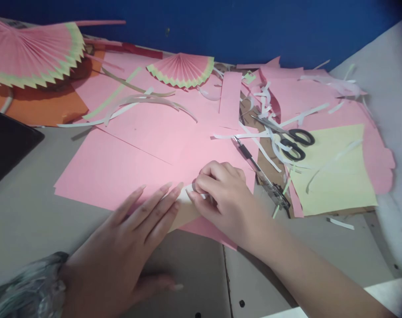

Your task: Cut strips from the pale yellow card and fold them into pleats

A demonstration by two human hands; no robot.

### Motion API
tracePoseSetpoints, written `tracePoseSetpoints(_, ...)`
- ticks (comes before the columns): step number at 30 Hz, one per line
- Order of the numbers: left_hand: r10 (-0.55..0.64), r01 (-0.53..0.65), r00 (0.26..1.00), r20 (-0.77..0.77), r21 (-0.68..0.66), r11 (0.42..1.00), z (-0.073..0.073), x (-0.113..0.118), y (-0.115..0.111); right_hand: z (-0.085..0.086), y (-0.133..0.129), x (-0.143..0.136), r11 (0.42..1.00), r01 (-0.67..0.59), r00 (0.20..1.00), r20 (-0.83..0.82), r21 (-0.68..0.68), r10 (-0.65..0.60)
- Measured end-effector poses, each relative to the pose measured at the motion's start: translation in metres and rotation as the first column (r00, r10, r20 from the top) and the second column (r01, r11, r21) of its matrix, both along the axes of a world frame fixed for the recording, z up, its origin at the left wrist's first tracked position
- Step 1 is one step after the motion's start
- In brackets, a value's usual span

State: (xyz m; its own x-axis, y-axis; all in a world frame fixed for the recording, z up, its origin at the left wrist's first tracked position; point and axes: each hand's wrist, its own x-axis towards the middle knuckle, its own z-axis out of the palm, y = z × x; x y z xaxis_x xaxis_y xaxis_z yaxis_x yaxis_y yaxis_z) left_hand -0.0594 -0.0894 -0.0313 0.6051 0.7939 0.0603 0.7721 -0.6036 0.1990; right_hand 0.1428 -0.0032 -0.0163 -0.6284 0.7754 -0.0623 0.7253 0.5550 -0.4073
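Observation:
Between my hands lies a cream-coloured piece of paper with a paler upper edge, on top of pink sheets. My left hand rests flat, fingers stretched over the cream paper's left part and the thumb apart. Pinching at its upper right edge is my right hand, with curled fingers; part of the paper is hidden beneath both hands. A pink corner shows below the cream paper. Just beyond my right hand lies a black-gripped pen. Scissors with black handles lie farther right.
Two pleated paper fans, one large and one small, lie at the back. Paper strips are scattered about. A pale yellow sheet sits at right, a black object at left. A blue wall closes the rear.

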Motion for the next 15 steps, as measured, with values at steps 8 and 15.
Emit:
tracePoseSetpoints(8, -0.019, 0.019, 1.0, -0.015, -0.008, 1.0, 0.009, -0.012, -0.002, 0.004, 0.002, -0.003, 0.998, 0.015, 1.0, 0.016, -0.055, -0.014)
tracePoseSetpoints(15, 0.087, -0.089, 0.995, -0.05, -0.032, 0.996, 0.011, -0.034, -0.024, 0.006, 0.002, -0.002, 0.998, 0.009, 1.0, 0.01, -0.069, -0.008)
